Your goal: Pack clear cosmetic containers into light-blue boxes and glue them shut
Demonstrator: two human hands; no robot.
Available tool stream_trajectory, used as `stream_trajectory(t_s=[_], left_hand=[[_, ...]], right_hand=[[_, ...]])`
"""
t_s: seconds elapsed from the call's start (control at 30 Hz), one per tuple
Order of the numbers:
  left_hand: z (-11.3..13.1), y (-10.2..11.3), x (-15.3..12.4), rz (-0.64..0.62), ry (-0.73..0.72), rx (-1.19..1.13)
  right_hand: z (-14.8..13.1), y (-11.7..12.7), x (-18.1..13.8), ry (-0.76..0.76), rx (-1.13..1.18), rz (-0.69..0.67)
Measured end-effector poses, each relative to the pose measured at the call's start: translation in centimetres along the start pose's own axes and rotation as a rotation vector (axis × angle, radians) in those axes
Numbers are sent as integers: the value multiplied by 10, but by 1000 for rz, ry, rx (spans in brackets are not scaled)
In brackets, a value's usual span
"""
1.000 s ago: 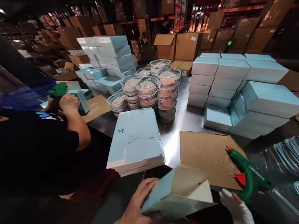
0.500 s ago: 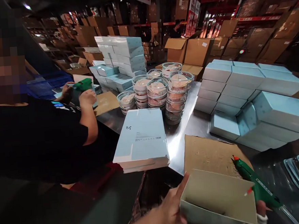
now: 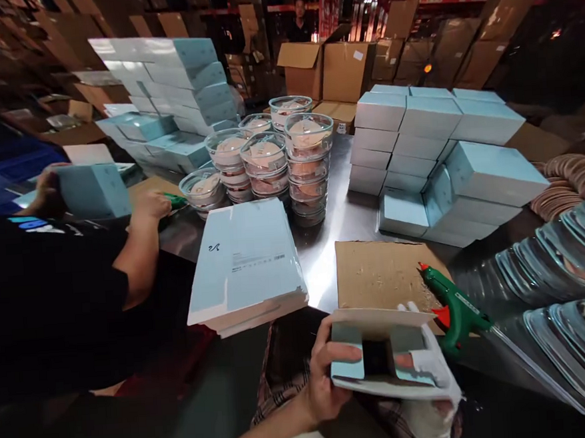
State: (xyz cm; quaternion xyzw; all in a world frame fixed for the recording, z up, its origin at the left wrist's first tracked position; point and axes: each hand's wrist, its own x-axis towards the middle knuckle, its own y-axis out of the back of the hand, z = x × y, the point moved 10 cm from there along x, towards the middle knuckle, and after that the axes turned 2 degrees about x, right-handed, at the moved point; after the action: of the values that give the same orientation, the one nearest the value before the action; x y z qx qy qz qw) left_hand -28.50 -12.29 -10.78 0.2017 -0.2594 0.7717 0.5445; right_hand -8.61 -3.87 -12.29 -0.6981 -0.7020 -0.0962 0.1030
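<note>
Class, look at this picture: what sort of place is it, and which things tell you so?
Probably a warehouse packing station: stacked brown cartons behind, piles of pale blue boxes on a steel table, a green glue gun.

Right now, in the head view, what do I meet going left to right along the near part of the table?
Co-worker's held blue box → stack of flat blue cartons → left hand → half-folded blue box held in both hands → right hand, gloved → green glue gun → clear glass lids.

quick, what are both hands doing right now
left hand: closed on the light blue box
right hand, white glove: closed on the same box's right end
</note>
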Motion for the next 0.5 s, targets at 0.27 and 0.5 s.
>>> stream_trajectory(t_s=[0.27, 0.5], left_hand=[[20, -2, 9, -223, -115, 350], [11, 72, 14, 145, 40, 459]], right_hand=[[-11, 17, 10, -83, -175, 96], [23, 129, 71, -551, -930, 122]])
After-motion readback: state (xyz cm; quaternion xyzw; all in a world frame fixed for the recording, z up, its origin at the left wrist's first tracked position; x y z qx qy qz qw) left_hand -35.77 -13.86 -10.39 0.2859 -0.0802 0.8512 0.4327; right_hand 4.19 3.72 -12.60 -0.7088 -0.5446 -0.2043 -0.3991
